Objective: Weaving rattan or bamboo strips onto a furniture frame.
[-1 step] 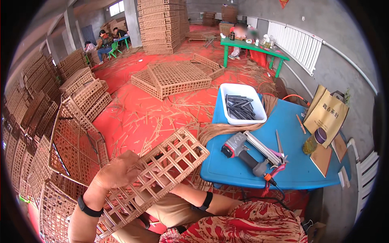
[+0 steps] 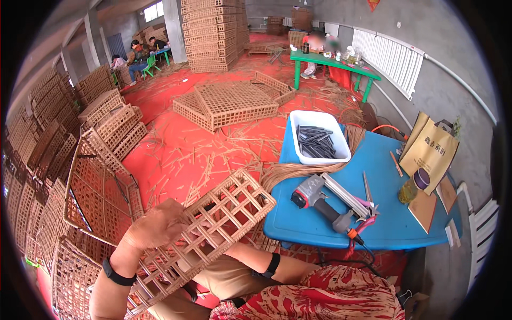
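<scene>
A brown woven basket (image 2: 224, 210) with an open lattice lies tilted across my lap, running from lower left to upper right. My left hand (image 2: 160, 224) is at its far long edge, fingers bent over the rim and closed on it. From the near side my right hand (image 2: 210, 238) reaches behind the lattice; its fingers show only in part through the openings and seem closed on the weave. Both wrists wear black bands.
On my right a blue table (image 2: 373, 229) bears a nail gun (image 2: 320, 202), scissors (image 2: 367, 186), a white tub (image 2: 320, 158) of dark strips, a jar (image 2: 408, 191) and a paper bag (image 2: 431, 144). Woven baskets (image 2: 101, 197) crowd the left. Cane scraps litter the red floor (image 2: 165, 154).
</scene>
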The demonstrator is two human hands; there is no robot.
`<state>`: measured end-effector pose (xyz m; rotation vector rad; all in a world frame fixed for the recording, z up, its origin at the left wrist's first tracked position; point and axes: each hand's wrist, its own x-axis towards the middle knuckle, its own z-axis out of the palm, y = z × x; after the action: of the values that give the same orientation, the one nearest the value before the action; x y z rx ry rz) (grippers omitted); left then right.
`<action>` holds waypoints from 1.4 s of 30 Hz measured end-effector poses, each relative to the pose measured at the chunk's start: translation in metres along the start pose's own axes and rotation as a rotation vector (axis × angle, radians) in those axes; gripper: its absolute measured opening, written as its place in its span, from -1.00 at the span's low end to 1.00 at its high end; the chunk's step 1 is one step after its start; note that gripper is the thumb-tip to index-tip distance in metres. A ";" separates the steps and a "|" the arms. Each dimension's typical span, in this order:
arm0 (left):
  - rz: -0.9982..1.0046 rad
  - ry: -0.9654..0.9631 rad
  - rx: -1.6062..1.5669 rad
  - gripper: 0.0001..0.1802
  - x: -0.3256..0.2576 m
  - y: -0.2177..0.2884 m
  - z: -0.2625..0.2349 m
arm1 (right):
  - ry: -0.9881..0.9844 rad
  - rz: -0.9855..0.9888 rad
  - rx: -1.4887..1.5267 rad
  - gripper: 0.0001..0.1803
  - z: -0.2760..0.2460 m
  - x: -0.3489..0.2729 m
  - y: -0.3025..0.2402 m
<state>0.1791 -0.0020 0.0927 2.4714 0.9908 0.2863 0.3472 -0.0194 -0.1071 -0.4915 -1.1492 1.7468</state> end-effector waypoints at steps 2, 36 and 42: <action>0.140 0.046 0.015 -0.77 0.001 0.003 0.000 | 0.007 -0.004 -0.013 -0.63 0.001 -0.002 -0.001; 0.150 -0.119 -0.145 -0.79 0.002 0.009 0.009 | 0.299 -0.371 -0.772 -0.66 0.056 -0.079 -0.107; 0.168 -0.086 -0.103 -0.78 -0.005 0.020 -0.002 | 0.251 -0.336 -0.860 -0.63 0.057 -0.072 -0.100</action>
<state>0.1867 -0.0176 0.1043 2.4536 0.7172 0.2756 0.3880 -0.0995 -0.0056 -0.9286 -1.6562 0.8142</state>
